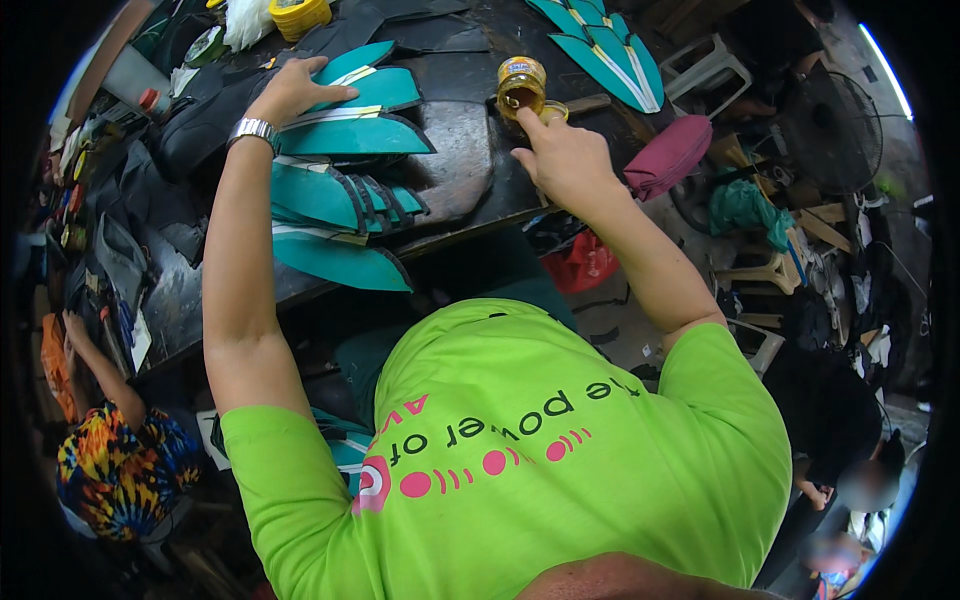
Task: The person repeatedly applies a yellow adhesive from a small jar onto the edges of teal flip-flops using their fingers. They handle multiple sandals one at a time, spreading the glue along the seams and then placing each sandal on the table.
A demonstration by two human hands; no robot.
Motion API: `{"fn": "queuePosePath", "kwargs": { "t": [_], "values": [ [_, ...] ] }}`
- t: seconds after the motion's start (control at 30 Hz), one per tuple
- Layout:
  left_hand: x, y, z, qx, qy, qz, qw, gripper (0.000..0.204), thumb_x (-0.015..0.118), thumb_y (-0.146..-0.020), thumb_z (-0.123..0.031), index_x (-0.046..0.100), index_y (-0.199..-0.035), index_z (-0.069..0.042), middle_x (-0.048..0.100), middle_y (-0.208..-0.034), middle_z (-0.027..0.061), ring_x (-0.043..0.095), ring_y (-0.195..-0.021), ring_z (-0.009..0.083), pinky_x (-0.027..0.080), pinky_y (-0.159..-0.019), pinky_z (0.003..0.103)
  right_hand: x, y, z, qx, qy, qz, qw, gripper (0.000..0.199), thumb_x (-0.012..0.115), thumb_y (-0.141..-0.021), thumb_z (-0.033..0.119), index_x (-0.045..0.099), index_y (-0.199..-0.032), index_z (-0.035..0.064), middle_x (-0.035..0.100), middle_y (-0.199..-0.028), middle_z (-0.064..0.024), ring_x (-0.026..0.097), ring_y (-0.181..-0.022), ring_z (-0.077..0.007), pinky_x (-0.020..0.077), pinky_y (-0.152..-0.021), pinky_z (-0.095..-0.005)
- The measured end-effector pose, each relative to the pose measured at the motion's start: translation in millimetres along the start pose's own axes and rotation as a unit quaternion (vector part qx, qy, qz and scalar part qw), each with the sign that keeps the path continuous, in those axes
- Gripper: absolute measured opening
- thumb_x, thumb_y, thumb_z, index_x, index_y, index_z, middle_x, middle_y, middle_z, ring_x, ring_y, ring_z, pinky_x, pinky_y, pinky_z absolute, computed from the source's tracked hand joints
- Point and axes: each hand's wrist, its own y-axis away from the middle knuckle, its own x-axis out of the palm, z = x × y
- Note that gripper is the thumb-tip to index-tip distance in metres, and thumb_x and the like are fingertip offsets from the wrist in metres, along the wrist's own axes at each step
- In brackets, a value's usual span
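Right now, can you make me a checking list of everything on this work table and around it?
Surface: dark worktable, worn and crowded.
Job's things: teal shaped pieces stacked at left; open jar of brown liquid.
Clutter: yellow tub, more teal pieces, dark scraps at the far left.
Hands: left hand flat on the teal pieces; right hand at the jar, its fingers pinching something I cannot make out.
Cables: nothing seen.
Surroundings: maroon pouch, fan, plastic stools, another person in a colourful shirt at lower left.
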Motion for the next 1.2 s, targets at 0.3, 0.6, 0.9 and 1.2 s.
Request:
{"fn": "queuePosePath", "kwargs": {
  "t": [0.3, 0.6, 0.9, 1.2],
  "values": [
    [-42.2, 40.1, -50.9, 0.011, 0.108, -0.127, 0.986, 0.047, 0.081, -0.08, -0.036, 0.066, -0.105, 0.001, 0.071, -0.093, 0.0098, 0.066, -0.085, 0.02, 0.053, -0.081, 0.032, -51.3, 25.8, 21.7, -0.151, -0.64, -0.175, 0.733, 0.051, 0.069, -0.09, 0.014, 0.053, -0.138, 0.0057, 0.057, -0.119, -0.0095, 0.061, -0.095, -0.0166, 0.0478, -0.088, -0.0291],
    [-17.9, 177.0, -101.4, -0.08, 0.64, 0.074, 0.76, 0.042, 0.067, -0.094, -0.013, 0.054, -0.131, 0.0, 0.065, -0.112, 0.0045, 0.064, -0.091, 0.0094, 0.054, -0.079, 0.025, 5.2, 9.9, 70.0, -0.186, -0.796, -0.1, 0.567, 0.053, 0.052, -0.093, 0.001, 0.041, -0.145, 0.0019, 0.055, -0.128, -0.0129, 0.055, -0.119, -0.0243, 0.0395, -0.106, -0.0395],
    [22.2, 211.5, -114.3, -0.062, 0.66, 0.012, 0.748, 0.068, 0.062, -0.095, -0.008, 0.028, -0.153, -0.003, 0.052, -0.136, 0.0112, 0.058, -0.113, 0.014, 0.05, -0.095, 0.029, 7.2, 0.2, 76.4, -0.194, -0.704, -0.074, 0.679, 0.036, 0.047, -0.103, 0.016, 0.058, -0.133, 0.0022, 0.049, -0.138, -0.0053, 0.048, -0.125, -0.0148, 0.0364, -0.105, -0.0309],
    [28.8, 217.0, -129.4, -0.028, 0.671, 0.04, 0.74, 0.073, 0.061, -0.094, -0.009, 0.023, -0.157, -0.008, 0.041, -0.149, 0.0121, 0.046, -0.13, 0.0167, 0.039, -0.108, 0.031, 4.9, -6.9, 81.5, -0.199, -0.709, -0.037, 0.676, 0.049, 0.035, -0.108, 0.037, 0.061, -0.132, 0.0041, 0.042, -0.147, -0.0096, 0.039, -0.137, -0.0214, 0.0264, -0.115, -0.0347]
  ]
}}
